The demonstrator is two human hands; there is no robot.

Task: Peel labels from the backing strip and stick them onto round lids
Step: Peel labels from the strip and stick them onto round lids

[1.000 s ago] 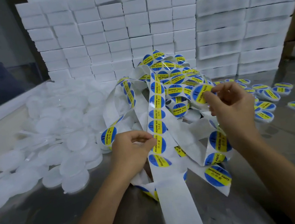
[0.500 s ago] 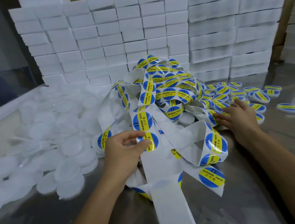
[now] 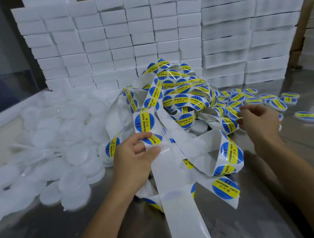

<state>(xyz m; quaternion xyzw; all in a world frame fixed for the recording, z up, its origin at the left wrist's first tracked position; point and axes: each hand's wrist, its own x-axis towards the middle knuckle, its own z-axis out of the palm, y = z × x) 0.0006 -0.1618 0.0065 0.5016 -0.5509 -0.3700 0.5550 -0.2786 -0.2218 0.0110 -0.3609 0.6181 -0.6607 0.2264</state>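
**Left hand gripping backing strip; right hand over labelled lids**

The left hand point(image 3: 136, 162) pinched the white backing strip point(image 3: 173, 187) between thumb and curled fingers, just below a blue-and-yellow round label point(image 3: 144, 122) printed "SOLDERING PASTE". A second label point(image 3: 153, 139) lay partly under the thumb. From the grip the strip ran toward the camera as a bare white band and upward into a tangled heap of strip point(image 3: 181, 95) still carrying many labels.

The right hand point(image 3: 259, 122) was extended to the right of the heap, fingers loosely curled with tips at a label on a loop of strip point(image 3: 228, 125). Whether it gripped anything could not be determined.

Beyond the right hand, a group of labelled lids point(image 3: 270, 100) lay flat on the metal table point(image 3: 282, 182), with one labelled lid point(image 3: 306, 116) lying apart to the right. To the left of the left hand, a large pile of plain white round lids point(image 3: 51, 145) covered the table, one of them bearing a label point(image 3: 112, 147) just beside the left wrist.

Stacked white foam blocks point(image 3: 120, 39) formed a wall behind the heap.
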